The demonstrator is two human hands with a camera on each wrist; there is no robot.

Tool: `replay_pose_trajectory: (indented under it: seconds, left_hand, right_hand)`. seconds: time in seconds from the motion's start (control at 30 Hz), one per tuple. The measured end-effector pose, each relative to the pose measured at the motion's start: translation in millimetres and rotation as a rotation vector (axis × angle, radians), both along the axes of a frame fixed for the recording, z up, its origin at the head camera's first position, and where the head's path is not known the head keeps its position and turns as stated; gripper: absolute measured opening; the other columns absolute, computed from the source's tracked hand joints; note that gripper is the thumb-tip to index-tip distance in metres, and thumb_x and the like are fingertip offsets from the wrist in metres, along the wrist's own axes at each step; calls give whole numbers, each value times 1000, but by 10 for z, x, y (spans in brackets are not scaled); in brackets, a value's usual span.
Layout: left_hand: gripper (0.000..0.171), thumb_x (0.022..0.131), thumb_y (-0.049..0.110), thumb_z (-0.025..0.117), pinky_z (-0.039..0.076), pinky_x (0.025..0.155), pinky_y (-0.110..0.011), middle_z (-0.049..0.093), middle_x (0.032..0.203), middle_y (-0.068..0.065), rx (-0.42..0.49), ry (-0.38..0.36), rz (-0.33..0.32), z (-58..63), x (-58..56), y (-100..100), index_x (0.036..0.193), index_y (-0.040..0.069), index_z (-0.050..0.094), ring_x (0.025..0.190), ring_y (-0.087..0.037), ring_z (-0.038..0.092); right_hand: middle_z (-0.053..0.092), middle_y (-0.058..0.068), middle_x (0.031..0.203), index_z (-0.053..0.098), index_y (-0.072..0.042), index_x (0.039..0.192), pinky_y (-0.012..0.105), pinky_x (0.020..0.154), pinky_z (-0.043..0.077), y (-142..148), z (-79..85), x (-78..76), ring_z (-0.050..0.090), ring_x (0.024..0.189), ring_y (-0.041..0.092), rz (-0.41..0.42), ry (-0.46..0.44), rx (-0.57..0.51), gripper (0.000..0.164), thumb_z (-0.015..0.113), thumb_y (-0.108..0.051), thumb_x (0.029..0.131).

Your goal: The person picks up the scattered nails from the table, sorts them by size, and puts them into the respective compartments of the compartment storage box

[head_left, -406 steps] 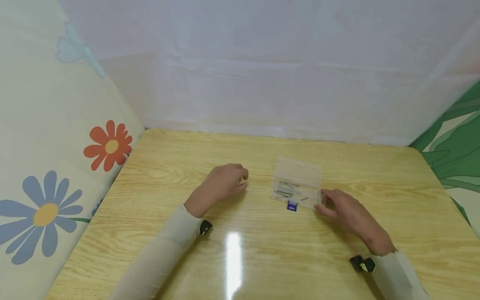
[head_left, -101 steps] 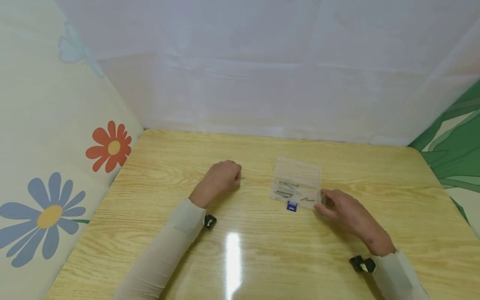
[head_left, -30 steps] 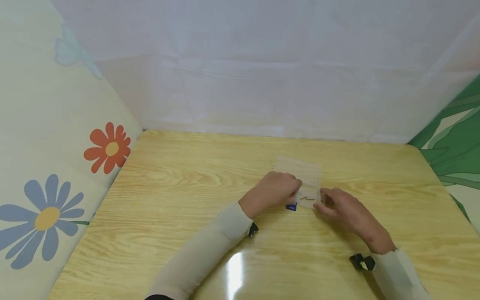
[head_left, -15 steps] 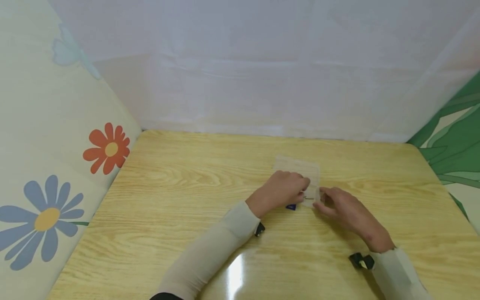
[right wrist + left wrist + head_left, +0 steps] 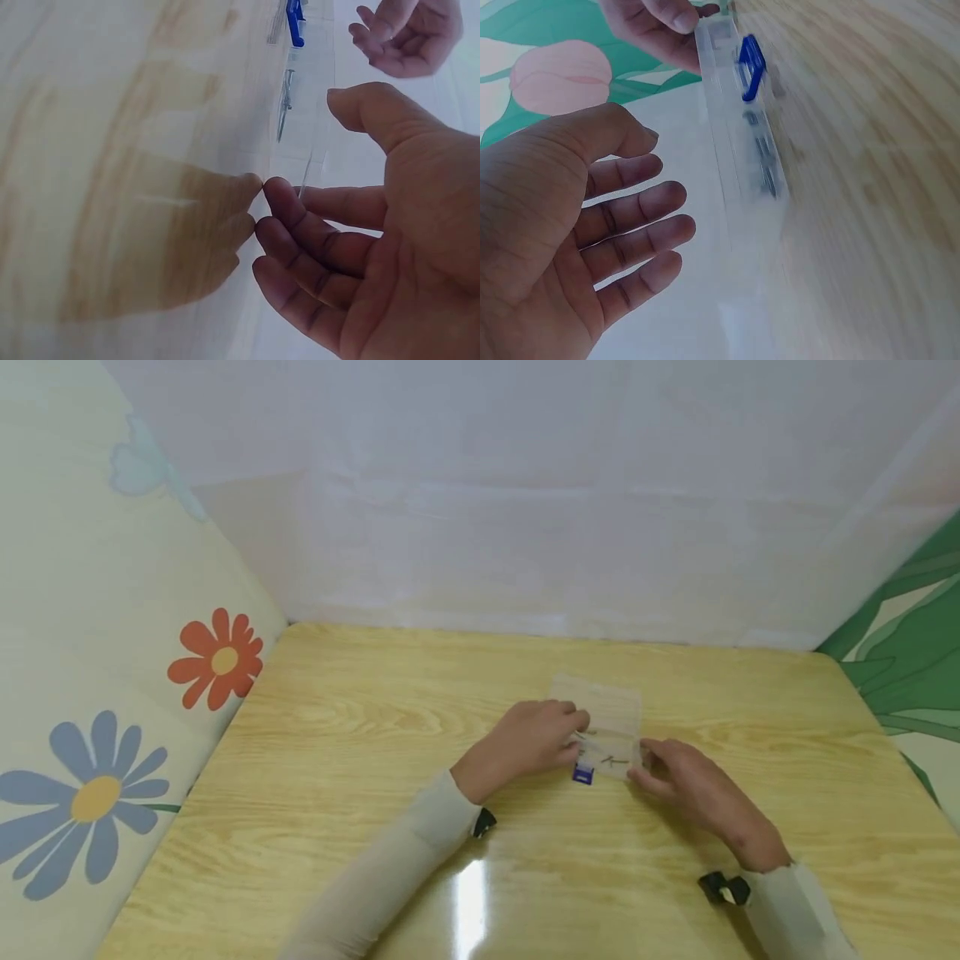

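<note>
A clear plastic box (image 5: 600,700) with compartments stands open on the table, its blue clasp (image 5: 582,774) facing the person. Thin metal nails (image 5: 615,762) lie in its front right part, and others show partly behind my left hand (image 5: 525,739). That hand hovers at the box's left side; in the left wrist view its fingers are spread, loosely bent and hold nothing. My right hand (image 5: 693,787) holds the box's front right corner between thumb and fingers. From the right wrist, pointed nails (image 5: 285,105) show through the box wall.
The wood-grain table (image 5: 360,693) carries the box. A white sheet (image 5: 465,527) hangs behind it. Printed panels with flowers (image 5: 95,799) and green leaves (image 5: 922,643) stand at left and right. Black straps (image 5: 723,888) sit on the wrists.
The left hand came from the left into the box's front right part, then drew back left. More nails lie at front right than 13.5 s ago. The right hand stays put.
</note>
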State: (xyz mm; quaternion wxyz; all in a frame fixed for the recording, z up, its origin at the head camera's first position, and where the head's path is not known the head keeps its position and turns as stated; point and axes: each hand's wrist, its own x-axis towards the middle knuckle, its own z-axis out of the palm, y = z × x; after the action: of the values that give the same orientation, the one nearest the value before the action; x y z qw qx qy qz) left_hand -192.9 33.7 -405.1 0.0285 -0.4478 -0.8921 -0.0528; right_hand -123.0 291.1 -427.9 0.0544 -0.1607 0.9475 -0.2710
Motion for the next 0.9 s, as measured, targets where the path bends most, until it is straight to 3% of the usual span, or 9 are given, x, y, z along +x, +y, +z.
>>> replay_pose_trajectory:
  seconds: [0.13,0.37,0.53,0.67,0.9]
  left_hand:
    - [23,100,24,62,45,60,-25,67,100,1,1,28,-14,10,28,-146,119,15,70,76,-11,57]
    - [38,102,31,62,53,86,-34,67,122,-4,-55,37,-40,53,113,-341,137,14,63,104,-19,65]
    - [50,103,35,62,46,104,-40,61,136,-9,-40,15,-30,39,163,-541,146,11,55,123,-25,59]
    - [57,103,39,62,42,108,-42,55,144,-12,-33,4,-20,20,179,-702,149,8,49,132,-27,53]
    - [75,99,57,61,34,114,-49,41,156,-17,-38,35,5,5,196,-946,154,9,43,146,-35,36]
  right_hand:
    - [68,18,112,62,11,129,56,92,50,7,-1,7,65,104,35,-6,11,27,47,71,-24,99]
    - [67,19,111,59,12,131,57,91,50,23,0,43,64,105,38,-20,4,54,52,70,-27,99]
    - [66,21,113,57,13,134,59,93,49,34,-4,65,62,107,40,-27,8,63,55,69,-28,100]
    - [65,25,117,55,13,136,61,94,47,45,-7,72,61,111,43,-34,2,57,59,69,-31,100]
    - [65,10,105,43,9,146,54,87,52,43,-16,67,63,98,29,-44,-31,17,77,69,-45,98]
